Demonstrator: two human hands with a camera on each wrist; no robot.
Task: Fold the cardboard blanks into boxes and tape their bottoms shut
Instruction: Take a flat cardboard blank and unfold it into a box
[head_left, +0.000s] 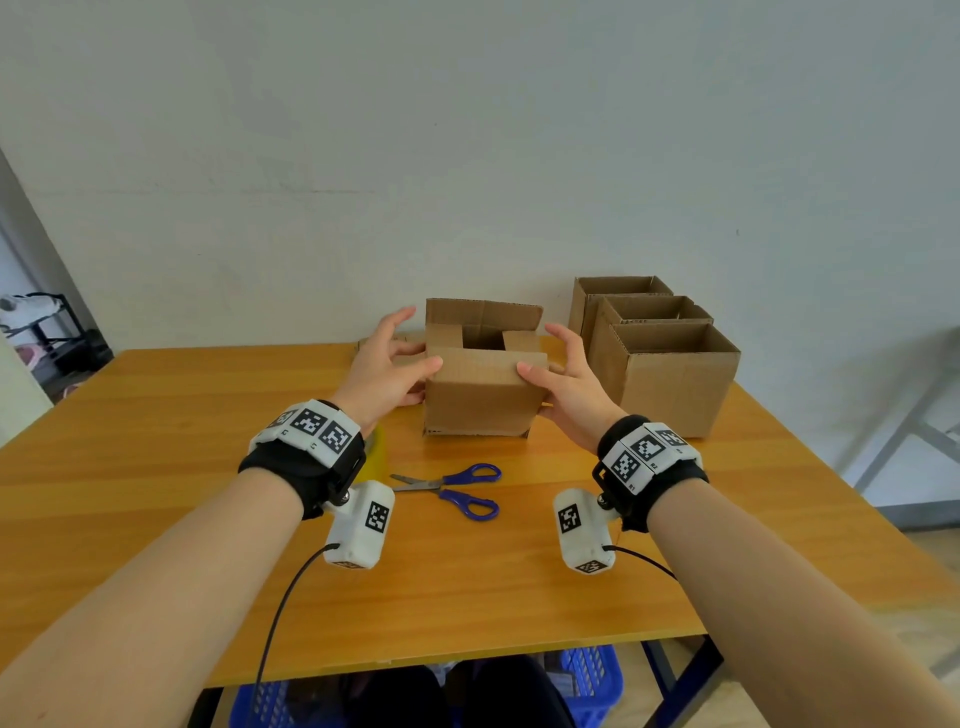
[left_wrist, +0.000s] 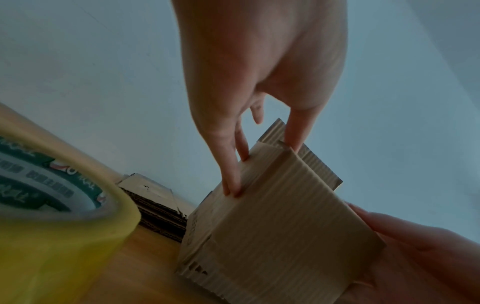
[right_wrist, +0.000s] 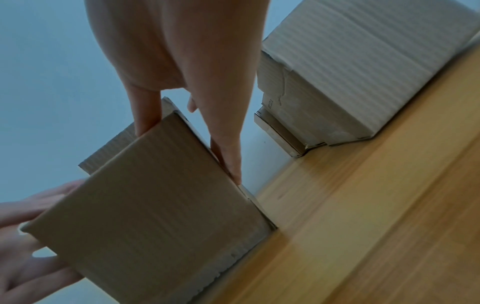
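Cardboard box (head_left: 480, 397) stands mid-bench, bottom end up, flaps partly folded: two short side flaps down, near long flap lying over, far long flap still upright. Left hand (head_left: 387, 366) clasps the box's left side, thumb on the near flap, fingers along the side wall; right hand (head_left: 569, 382) does the same on the right. Both grips hold the box, fingers curled round its edges.

Risks, as a guess: far flap springs back if pressure comes off before tape goes on; uneven push from the two hands could skew the box so the flaps meet crooked and leave a gap; side flaps could sag inward under the long ones.

Counts: one box in hand, three finished open boxes (head_left: 670, 374) in a row at far right, one pair of blue-handled scissors (head_left: 457, 491) near the box on the bench (head_left: 156, 467), one yellow tape roll (left_wrist: 52, 216) by the left wrist, a stack of flat blanks (left_wrist: 155, 205) behind left, number unclear.
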